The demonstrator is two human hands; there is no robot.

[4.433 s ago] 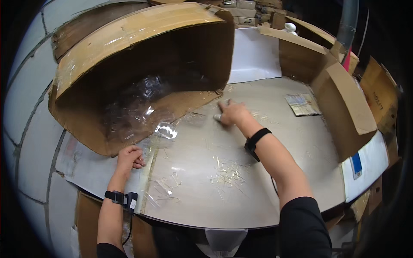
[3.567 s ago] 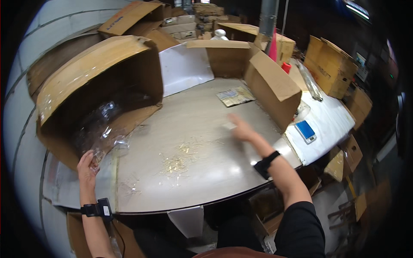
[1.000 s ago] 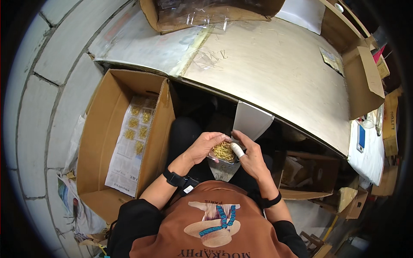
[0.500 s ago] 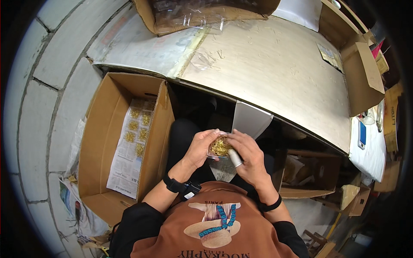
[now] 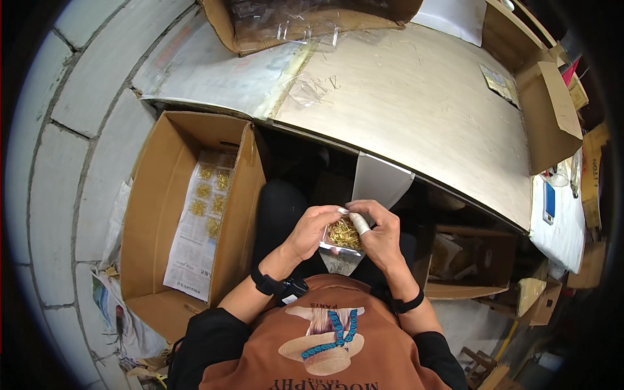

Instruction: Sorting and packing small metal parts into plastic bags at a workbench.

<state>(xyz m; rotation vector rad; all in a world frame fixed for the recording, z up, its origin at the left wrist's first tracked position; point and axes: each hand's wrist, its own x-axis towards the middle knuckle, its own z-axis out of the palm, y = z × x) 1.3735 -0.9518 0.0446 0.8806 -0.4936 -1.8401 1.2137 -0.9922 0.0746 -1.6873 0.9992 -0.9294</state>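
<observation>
In front of my waist, a small clear plastic box (image 5: 343, 234) full of gold-coloured wire pieces is held between both hands. My left hand (image 5: 307, 233) is closed on the box's left side, with its fingertips at the far edge. From the right, my right hand (image 5: 382, 234) grips the far edge too, its fingers bent and its white-wrapped thumb lying over the box. The fingers beneath the box are hidden. To the left, an open cardboard carton (image 5: 148, 218) holds several similar clear boxes (image 5: 203, 190) of gold pieces on a printed sheet of paper (image 5: 188, 262).
Ahead is a pale worktable (image 5: 416, 97) with scattered gold bits and loose clear plastic (image 5: 305, 91). At its far side stands a carton (image 5: 325, 36) of clear plastic cases. A brown carton (image 5: 468, 286) sits below on the right; a blue phone (image 5: 550, 200) lies on a white surface.
Both hands have drawn together at the box's far edge, and the box has shifted slightly right and nearer. My right thumb has swung from the box's near right side to over its top.
</observation>
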